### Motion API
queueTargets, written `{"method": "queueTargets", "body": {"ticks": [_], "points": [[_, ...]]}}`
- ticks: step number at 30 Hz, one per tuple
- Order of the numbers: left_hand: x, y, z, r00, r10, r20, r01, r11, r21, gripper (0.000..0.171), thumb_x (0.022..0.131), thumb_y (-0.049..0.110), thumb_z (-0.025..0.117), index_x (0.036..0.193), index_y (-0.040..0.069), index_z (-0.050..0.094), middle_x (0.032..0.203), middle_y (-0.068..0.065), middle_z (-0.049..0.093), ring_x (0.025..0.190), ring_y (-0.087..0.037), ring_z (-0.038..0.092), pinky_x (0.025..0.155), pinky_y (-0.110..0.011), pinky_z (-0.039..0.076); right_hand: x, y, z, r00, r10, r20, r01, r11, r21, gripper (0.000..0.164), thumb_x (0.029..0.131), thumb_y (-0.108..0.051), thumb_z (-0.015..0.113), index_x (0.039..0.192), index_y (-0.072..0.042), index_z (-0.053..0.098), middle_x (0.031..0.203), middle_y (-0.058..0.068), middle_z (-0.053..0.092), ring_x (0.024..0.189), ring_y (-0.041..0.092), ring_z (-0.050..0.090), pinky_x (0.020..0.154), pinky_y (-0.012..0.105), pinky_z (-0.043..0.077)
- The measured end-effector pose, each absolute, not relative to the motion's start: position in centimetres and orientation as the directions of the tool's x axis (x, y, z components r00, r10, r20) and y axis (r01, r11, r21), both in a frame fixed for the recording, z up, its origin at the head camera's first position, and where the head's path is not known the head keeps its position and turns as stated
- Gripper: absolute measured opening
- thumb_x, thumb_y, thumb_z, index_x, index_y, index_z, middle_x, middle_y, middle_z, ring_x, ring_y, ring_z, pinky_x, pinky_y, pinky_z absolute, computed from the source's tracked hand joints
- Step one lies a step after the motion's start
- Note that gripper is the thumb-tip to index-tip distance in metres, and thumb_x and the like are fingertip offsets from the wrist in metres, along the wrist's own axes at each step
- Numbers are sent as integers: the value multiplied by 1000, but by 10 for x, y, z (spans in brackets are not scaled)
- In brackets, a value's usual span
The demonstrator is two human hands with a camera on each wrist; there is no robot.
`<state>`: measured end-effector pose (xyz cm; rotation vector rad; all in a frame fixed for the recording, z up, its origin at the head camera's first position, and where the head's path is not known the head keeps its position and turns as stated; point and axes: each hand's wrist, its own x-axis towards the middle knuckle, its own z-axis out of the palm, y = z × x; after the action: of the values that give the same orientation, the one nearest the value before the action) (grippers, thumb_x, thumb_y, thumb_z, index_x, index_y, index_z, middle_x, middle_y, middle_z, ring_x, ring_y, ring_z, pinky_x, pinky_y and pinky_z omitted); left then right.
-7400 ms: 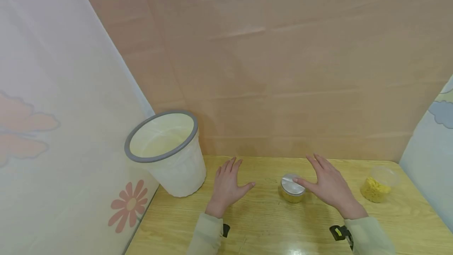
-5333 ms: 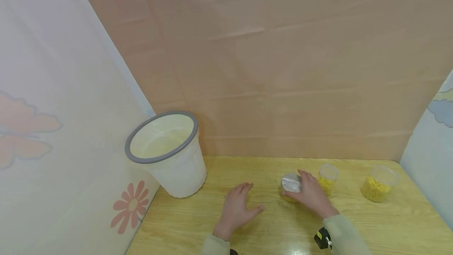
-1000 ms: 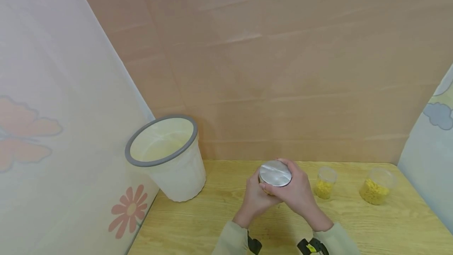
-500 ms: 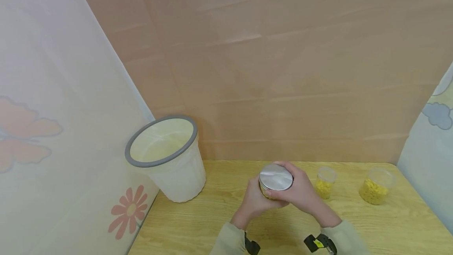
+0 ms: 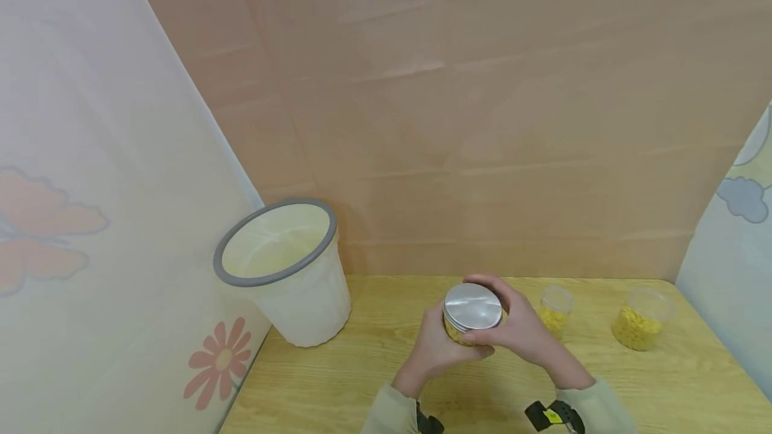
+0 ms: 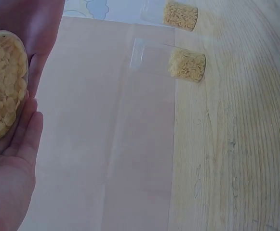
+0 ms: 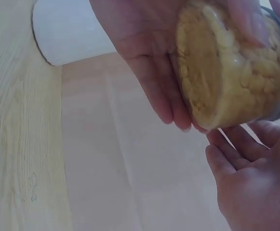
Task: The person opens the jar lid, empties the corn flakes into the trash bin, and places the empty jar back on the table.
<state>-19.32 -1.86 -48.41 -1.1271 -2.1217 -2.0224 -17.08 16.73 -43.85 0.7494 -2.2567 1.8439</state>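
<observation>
A clear round jar [image 7: 231, 72] of yellow flakes, topped by a silver lid [image 5: 473, 307], is held above the table. My left hand [image 5: 443, 343] cups it from the left and below, thumb along the near side. From the right, my right hand [image 5: 525, 327] curls round the lid's edge, forefinger behind and thumb in front. The lid sits on the jar. In the left wrist view the jar's flake-filled base [image 6: 2, 86] faces the camera. My left palm covers part of the jar in the right wrist view.
Two clear lidless containers of yellow flakes stand at the right: a narrow one [image 5: 555, 317] and a wider one [image 5: 639, 323]. A white bin [image 5: 307, 307] with a grey rim occupies the back left. A tan backdrop [image 5: 482, 119] rises behind the wooden table [image 5: 657, 387].
Earlier the jar stood on the table and my hands were apart; both now hold it aloft. Over the last second my right hand and thumb have shifted rightward round the lid.
</observation>
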Motion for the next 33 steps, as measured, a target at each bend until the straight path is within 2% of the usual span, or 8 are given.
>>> {"method": "queueTargets", "body": {"ticks": [8,17,20,27,30,33], "points": [[-191,-24,-483,-756,469,456,438,-154,885,72,77,5,88,138,21,55,126,-4,64,112,-25,63,96,-42,52,-172,181,-441,-825,-298,480,-520,68,-852,71,77,8,83,140,6,49,138,15,56,129,14,51,105,20,39],[-195,-29,-482,-749,467,470,446,-169,879,72,79,6,87,141,22,53,128,-5,64,113,-27,63,97,-43,52,-171,189,-438,-829,-315,462,-514,101,-852,53,88,5,75,138,2,56,139,21,56,132,8,47,107,17,34],[-195,-28,-483,-749,459,477,463,-151,873,73,79,7,87,142,22,53,127,-4,64,112,-26,64,96,-43,52,-167,184,-435,-823,-326,465,-524,119,-844,51,91,3,72,139,2,56,139,18,57,133,8,47,107,17,33],[-192,-25,-487,-752,474,459,460,-121,879,76,80,10,87,145,24,50,131,-2,62,115,-23,63,96,-41,53,-160,173,-431,-851,-335,405,-474,158,-866,62,88,-4,79,143,-3,52,137,9,59,129,17,52,104,20,37],[-191,-22,-487,-749,477,460,468,-110,877,77,81,12,87,146,25,48,133,-1,61,116,-22,61,97,-40,52,-160,167,-432,-862,-326,389,-452,147,-880,69,83,-4,83,145,-4,51,136,10,59,124,18,54,101,28,42],[-190,-20,-487,-744,478,468,487,-92,868,76,81,12,86,145,25,48,133,0,61,117,-21,60,98,-40,51,-160,161,-435,-870,-314,379,-430,111,-896,75,79,-2,85,145,-5,50,135,15,57,116,22,58,92,34,49]]}}
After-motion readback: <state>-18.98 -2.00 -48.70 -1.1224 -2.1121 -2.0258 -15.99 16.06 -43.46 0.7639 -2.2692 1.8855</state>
